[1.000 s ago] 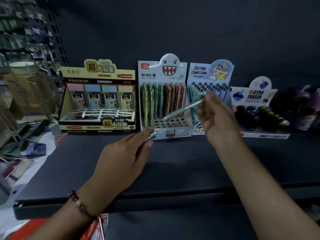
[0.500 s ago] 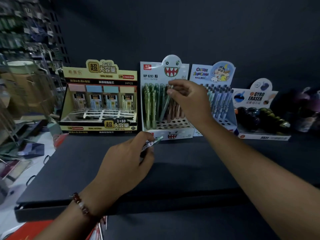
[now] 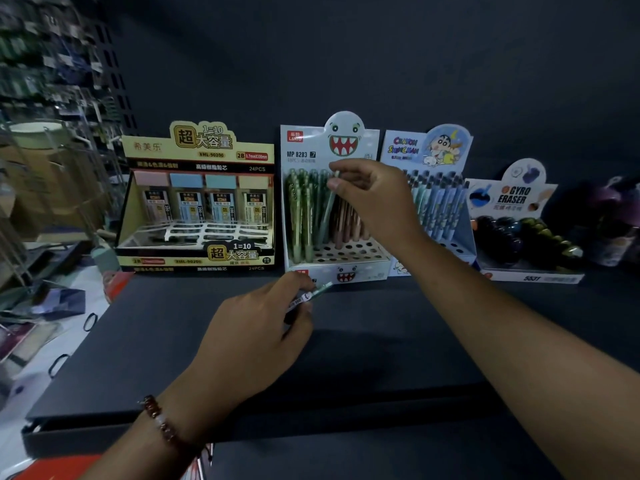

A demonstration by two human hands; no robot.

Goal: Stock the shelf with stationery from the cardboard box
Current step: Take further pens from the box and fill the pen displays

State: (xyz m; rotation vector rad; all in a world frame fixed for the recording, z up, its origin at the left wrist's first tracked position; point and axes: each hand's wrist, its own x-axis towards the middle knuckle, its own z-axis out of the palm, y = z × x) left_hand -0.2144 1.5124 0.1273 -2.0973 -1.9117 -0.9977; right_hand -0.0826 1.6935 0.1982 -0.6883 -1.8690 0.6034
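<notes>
We work at a dark shelf (image 3: 363,341) carrying four display boxes in a row along its back.

1. Right hand (image 3: 375,199): we pinch the top end of a pale green pencil (image 3: 328,216) between thumb and forefinger. The pencil stands nearly upright, slightly tilted, with its lower end down among the pencils of the monster-face pencil display (image 3: 337,265). Whether its tip sits in a hole of the perforated base, we cannot tell.

2. Left hand (image 3: 258,332): we grip a second pencil (image 3: 310,295) with curled fingers. Its pale green end projects from between thumb and forefinger and points toward the front panel of the monster-face pencil display, just short of it. The hand hovers above the shelf surface.

3. The monster-face pencil display holds green pencils at its left and pinkish-brown pencils at its right. The front rows of holes stand vacant.

4. Adjacent items: a lead refill box (image 3: 197,202) stands to the left; a cartoon pen display (image 3: 436,188) stands just beside on the right, partly behind our right forearm; a gyro eraser box (image 3: 526,233) stands farthest right.

5. A beaded bracelet (image 3: 159,420) sits on our left wrist.
</notes>
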